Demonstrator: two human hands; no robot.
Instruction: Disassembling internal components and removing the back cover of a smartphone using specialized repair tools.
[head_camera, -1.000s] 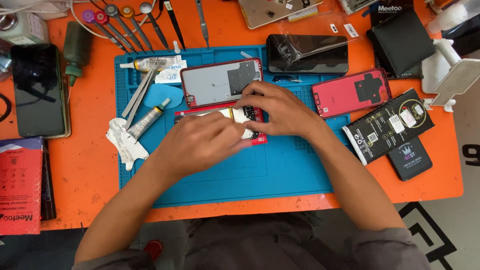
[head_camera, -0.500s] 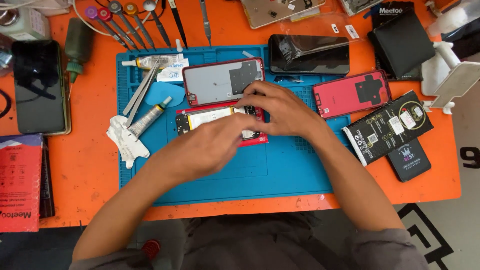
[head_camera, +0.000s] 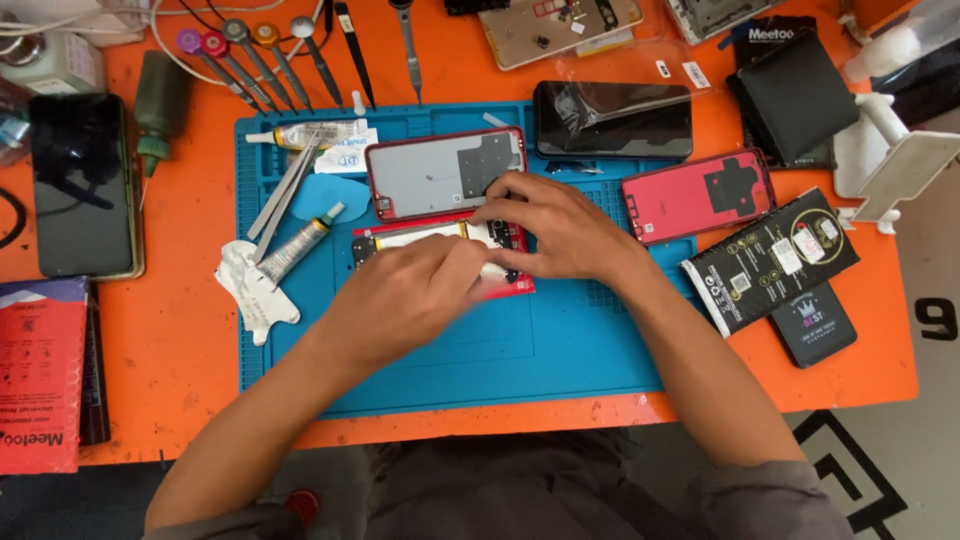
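Blue mat (head_camera: 560, 350) is laid on orange worktop (head_camera: 180, 330). Opened red phone (head_camera: 400, 240) is laid mid-mat, long axis left-right. Left hand (head_camera: 410, 295) is curled over it, fingers bent, pressing. Right hand (head_camera: 555, 225) fingers are pinched onto its right end.

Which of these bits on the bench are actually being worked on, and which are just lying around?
In hand: left hand and right hand on the opened red phone.

Lying about: grey back panel, red back cover, black phone, glue tube, screwdrivers.
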